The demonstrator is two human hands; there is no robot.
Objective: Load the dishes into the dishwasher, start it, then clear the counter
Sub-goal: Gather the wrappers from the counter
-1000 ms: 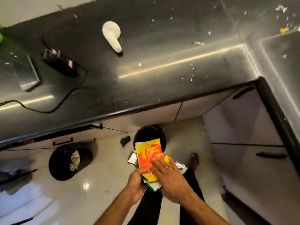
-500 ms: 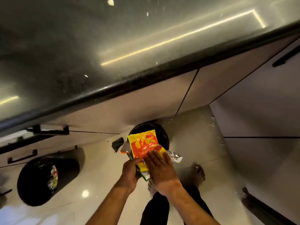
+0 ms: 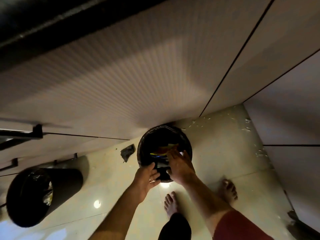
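A black-lined bin (image 3: 164, 135) is set against the cabinet front (image 3: 121, 75), its rim met by both hands. The left hand (image 3: 147, 177) and right hand (image 3: 180, 167) are spread, fingers loose, nothing gripped. The yellow-and-red wrappers (image 3: 166, 148) are seen inside the bin. Bare tiled floor (image 3: 225, 153) lies open to the right; a second bin (image 3: 41, 194) stands well apart on the left.

Head cam, pointing straight down.
Looking close past both forearms onto a lined bin (image 3: 164, 146) against the cabinet fronts (image 3: 121, 80).
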